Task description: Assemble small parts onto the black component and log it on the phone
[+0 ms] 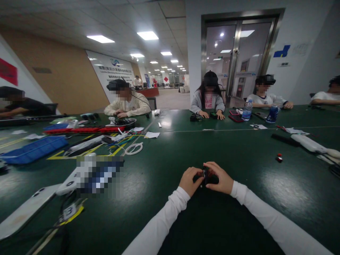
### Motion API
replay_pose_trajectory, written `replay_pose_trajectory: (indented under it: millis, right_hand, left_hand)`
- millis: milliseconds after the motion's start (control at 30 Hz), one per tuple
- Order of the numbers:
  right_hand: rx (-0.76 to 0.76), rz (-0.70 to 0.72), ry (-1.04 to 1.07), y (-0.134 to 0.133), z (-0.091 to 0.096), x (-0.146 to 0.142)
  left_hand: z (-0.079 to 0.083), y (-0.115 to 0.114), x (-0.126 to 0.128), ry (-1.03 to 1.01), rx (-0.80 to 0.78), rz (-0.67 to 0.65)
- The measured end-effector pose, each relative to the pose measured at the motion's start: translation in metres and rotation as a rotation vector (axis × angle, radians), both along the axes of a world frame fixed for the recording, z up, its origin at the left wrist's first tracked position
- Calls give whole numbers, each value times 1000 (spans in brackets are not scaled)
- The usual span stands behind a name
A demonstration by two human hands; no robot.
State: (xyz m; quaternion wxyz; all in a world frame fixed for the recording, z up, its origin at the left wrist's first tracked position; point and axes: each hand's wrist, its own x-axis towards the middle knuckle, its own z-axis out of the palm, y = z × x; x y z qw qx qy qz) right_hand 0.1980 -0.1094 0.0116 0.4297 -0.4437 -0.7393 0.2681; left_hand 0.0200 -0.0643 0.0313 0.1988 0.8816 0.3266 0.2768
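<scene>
Just above the green table, a small black object (205,174) stands roughly upright between my two hands; its exact kind is too small and dark to make out. My left hand (189,180) grips it from the left, thumb and fingers pinched at its edge. From the other side, my right hand (221,178) curls round it, with the index fingertip near its top and the thumb lower down. Parts of the object are hidden behind my fingers.
A small red-and-black item (278,157) lies to the right. On the left are a blue tray (35,148), a coiled white cable (133,148) and a long white device (29,209). A water bottle (247,110) stands across the green table (170,156), where several people sit.
</scene>
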Motion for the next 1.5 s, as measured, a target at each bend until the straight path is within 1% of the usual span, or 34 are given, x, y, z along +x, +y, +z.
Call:
replay_pose_trajectory:
  millis: [200, 400, 700, 967, 1233, 1500]
  right_hand:
    - [-4, 16, -11, 0, 3, -1]
    - [-27, 12, -10, 0, 3, 1]
    - [-41, 0, -17, 0, 4, 1]
    - [-59, -10, -5, 2, 0, 2]
    - [-81, -12, -8, 3, 0, 3]
    - [-83, -1, -31, 4, -2, 4]
  left_hand:
    - [2, -1, -1, 38, 28, 33]
    - [0, 0, -1, 40, 24, 40]
    - [0, 0, -2, -22, -19, 25]
    - [-1, 4, -4, -87, 19, 29]
    - [1, 7, -8, -181, -68, 61]
    - [-3, 14, -10, -361, -221, 113]
